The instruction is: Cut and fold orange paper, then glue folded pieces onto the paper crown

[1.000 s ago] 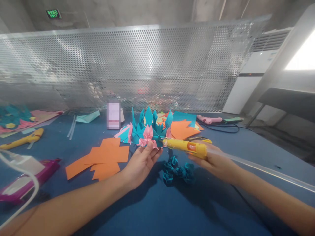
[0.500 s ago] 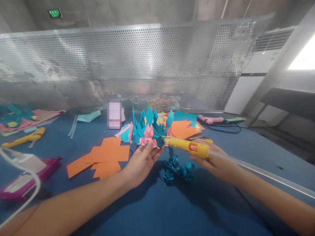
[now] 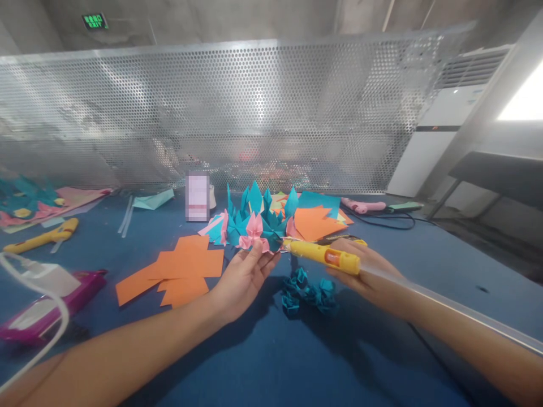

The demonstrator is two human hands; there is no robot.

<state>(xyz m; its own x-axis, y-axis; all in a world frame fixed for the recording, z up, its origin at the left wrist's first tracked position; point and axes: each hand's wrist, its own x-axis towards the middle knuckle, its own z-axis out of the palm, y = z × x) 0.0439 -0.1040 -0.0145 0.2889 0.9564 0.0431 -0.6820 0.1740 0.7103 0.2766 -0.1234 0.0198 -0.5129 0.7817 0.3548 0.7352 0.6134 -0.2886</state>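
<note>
A folded paper piece (image 3: 255, 212) with upright teal points and pink flowers is held above the blue table by my left hand (image 3: 244, 277), thumb in front and fingers beneath. My right hand (image 3: 365, 271) grips a yellow glue gun (image 3: 322, 254) with a long clear stick trailing from its back. The gun's nozzle points left and meets or nearly meets the lower right side of the paper piece; exact contact is too small to tell. Below the gun, several crumpled-looking teal paper pieces (image 3: 307, 291) lie on the table.
Orange sheets (image 3: 186, 265) lie left of centre, more orange paper (image 3: 318, 223) behind. At the left are another yellow glue gun (image 3: 42, 236), a magenta device (image 3: 80, 294) and a white cable (image 3: 63, 316). A pink tool (image 3: 365, 206) lies back right, before a perforated metal screen (image 3: 254, 102).
The paper piece and my left hand have shifted very slightly left and up. The glue gun stays at the piece's lower right side, and both hands keep their hold.
</note>
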